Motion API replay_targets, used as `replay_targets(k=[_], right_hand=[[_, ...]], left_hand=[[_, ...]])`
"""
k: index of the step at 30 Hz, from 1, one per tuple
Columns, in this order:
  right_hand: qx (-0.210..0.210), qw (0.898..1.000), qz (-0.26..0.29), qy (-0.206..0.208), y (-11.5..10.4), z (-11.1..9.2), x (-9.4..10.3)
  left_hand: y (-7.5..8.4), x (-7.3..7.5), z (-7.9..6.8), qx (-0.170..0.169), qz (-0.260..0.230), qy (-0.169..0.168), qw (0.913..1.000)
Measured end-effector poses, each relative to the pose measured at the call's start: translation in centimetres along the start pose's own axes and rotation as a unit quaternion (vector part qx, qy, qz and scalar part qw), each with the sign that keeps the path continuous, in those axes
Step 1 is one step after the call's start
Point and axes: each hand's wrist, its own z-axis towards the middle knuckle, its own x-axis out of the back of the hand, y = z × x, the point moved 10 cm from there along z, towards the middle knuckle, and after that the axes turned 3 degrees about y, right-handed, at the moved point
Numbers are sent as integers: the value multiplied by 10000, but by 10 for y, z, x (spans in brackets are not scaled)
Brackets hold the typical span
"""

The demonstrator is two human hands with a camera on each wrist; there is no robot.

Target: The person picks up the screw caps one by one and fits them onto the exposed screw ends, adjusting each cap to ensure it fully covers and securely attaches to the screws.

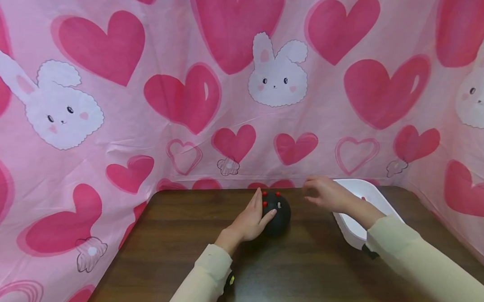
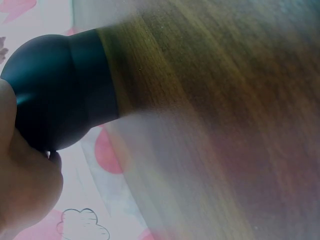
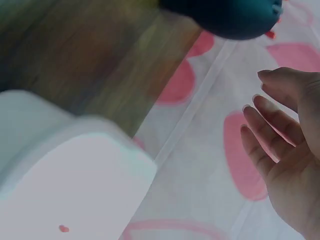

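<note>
A black rounded object [image 1: 278, 222] stands on the table, a ball-like body on a narrower base in the left wrist view. Several small red pieces [image 1: 265, 204] and a pale one [image 1: 279, 205] stick out of its top. My left hand [image 1: 248, 221] grips its left side, thumb across the front and fingers along the far side. To the right, my right hand [image 1: 327, 194] hovers between the object and a white tray [image 1: 350, 239]. Its fingers are loosely bent, with nothing between them in the right wrist view. A small red piece [image 3: 63, 228] lies in the tray.
The brown wooden table [image 1: 165, 262] ends at a pink cloth [image 1: 240, 110] with hearts and rabbits, hanging behind and at both sides. My right forearm [image 1: 416, 247] passes over part of the tray. A dark item [image 1: 370, 252] shows beside the tray's near end.
</note>
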Motion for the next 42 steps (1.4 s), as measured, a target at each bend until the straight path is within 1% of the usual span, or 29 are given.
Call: replay_targets(k=[3, 7, 11, 19, 25, 32, 36, 42], right_hand=[[-205, 9997, 23, -93, 15, -5, 1], [-408, 9989, 186, -112, 32, -11, 5], [-510, 9982, 301, -75, 47, -15, 9], [-521, 9984, 207, 120, 70, -26, 13], [-770, 9961, 428, -25, 91, -31, 15], [-1181, 9916, 470, -215, 122, -37, 13], [-1430, 9877, 525, -358, 136, -41, 10], [-2084, 9748, 533, -592, 158, -52, 1]], left_hand=[[-1, 0, 1, 11, 32, -32, 10000], [-1, 1, 1, 38, -44, -41, 10000], [-3, 4, 1, 80, -86, -30, 9999], [-8, 0, 2, 121, -16, -58, 9999], [-7, 0, 2, 110, 6, -41, 9999], [1, 5, -2, 19, -67, 11, 10000], [1, 4, -2, 26, -77, 1, 10000], [0, 1, 0, 55, -35, -18, 10000]])
